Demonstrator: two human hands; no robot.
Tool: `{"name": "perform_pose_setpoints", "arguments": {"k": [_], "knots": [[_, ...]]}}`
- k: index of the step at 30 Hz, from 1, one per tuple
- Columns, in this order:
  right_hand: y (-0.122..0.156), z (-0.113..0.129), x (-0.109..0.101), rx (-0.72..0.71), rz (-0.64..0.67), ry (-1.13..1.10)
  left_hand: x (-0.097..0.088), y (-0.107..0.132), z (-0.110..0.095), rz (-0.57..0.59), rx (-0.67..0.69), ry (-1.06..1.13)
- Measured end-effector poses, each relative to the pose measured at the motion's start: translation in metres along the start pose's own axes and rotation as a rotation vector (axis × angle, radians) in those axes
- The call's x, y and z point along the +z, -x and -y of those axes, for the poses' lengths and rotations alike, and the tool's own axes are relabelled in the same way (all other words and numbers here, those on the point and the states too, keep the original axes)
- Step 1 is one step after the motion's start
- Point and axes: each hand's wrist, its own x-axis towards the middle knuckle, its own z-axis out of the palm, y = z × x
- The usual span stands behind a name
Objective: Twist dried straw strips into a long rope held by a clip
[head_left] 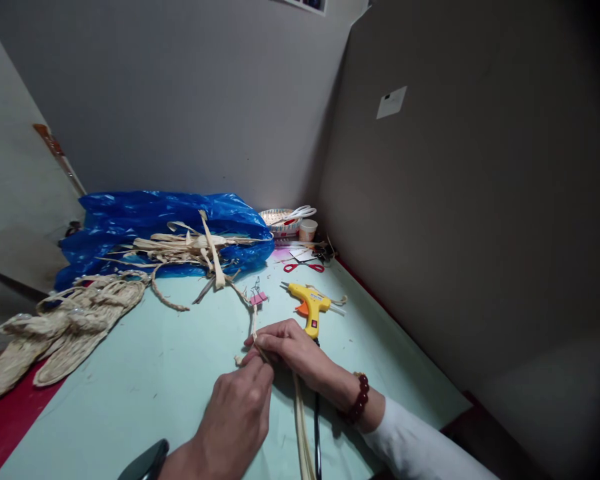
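Observation:
A thin braid of pale plant fibre (254,321) runs down from a pink binder clip (258,299) on the table. My right hand (293,350) pinches the braid just below the clip, between thumb and fingers. Close beside it, my left hand (243,407) has its fingers closed on fibre strands at the lower end of the braid; the fingertips are partly hidden. Long loose strands (301,427) trail from under my right hand towards the near edge. A yellow glue gun (310,307) lies just beyond my right hand, its black cord passing beneath my wrist.
Woven sandals (90,320) lie at the left. A blue plastic bag (165,207) with dry fibre strips (180,247) on it spreads across the back. Red-handled scissors (304,267), a basket (280,230) and a small cup (308,230) stand near the corner. Grey walls bound the table.

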Motion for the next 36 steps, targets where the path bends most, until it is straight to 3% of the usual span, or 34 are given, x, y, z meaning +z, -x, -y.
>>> {"name": "perform_pose_setpoints", "arguments": {"k": [3,6,9,10,12,15,22,29,36], "knots": [[-0.002,-0.006,0.000,0.056,-0.019,-0.083,-0.008,-0.003,-0.003,0.033,0.027,-0.024],[-0.002,-0.005,0.001,0.048,-0.040,-0.106,-0.026,-0.008,0.000,-0.032,0.004,0.121],[0.000,-0.002,0.003,0.022,-0.049,-0.094,-0.039,-0.017,0.014,-0.217,-0.241,0.321],[0.001,-0.001,0.004,0.020,-0.055,-0.087,-0.041,-0.021,0.019,-0.222,-0.316,0.414],[0.001,-0.001,0.006,0.006,-0.053,-0.111,-0.039,-0.030,0.029,-0.048,-0.397,0.708],[0.001,-0.002,0.008,-0.029,0.017,-0.213,-0.032,-0.040,0.035,0.193,-0.365,1.099],[0.002,-0.004,0.007,0.029,-0.024,-0.085,-0.030,-0.038,0.043,0.289,-0.451,1.382],[0.004,-0.011,0.008,0.013,-0.068,0.157,-0.027,-0.032,0.041,0.191,-0.592,1.401],[0.015,0.009,0.009,-0.052,-0.086,0.593,-0.025,-0.035,0.037,0.147,-0.582,1.142]]}}
